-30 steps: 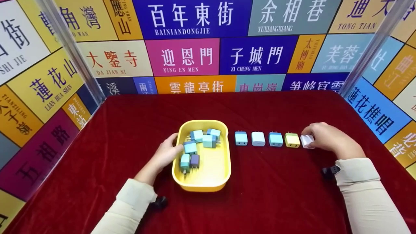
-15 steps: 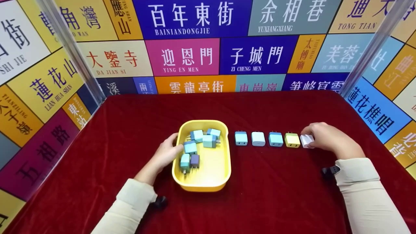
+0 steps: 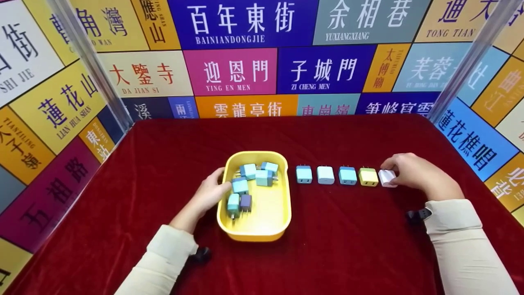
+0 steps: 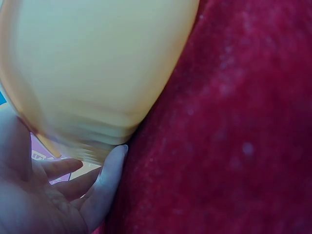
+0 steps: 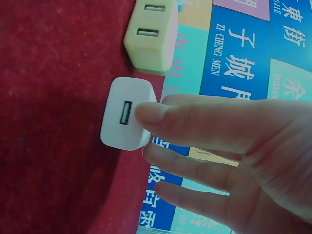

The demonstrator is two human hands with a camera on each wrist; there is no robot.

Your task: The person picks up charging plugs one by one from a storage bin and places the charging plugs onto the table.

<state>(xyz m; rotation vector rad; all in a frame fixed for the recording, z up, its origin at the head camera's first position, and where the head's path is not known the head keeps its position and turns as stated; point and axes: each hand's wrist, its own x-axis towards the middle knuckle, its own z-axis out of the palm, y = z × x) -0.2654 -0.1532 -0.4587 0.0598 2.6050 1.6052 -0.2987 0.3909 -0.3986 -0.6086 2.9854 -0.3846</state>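
Note:
A yellow plastic tub (image 3: 278,229) stands on the red cloth, with several plug chargers, such as a light blue one (image 3: 263,178) and a dark purple one (image 3: 245,202), lying in its left and far parts. My left hand (image 3: 208,192) grips the tub's left side at the rim. The left wrist view shows fingers against the outer wall (image 4: 97,58). My right hand (image 3: 415,174) pinches a white charger (image 5: 122,124) that sits at the right end of a row. In the right wrist view the thumb lies beside its single port.
To the left of the white charger, the row holds a yellow-green charger (image 3: 368,177), a light blue one (image 3: 347,175), a pale one (image 3: 325,175) and another light blue one (image 3: 303,174). Sign-covered panels (image 3: 229,71) and clear posts (image 3: 470,53) bound the red cloth (image 3: 339,246).

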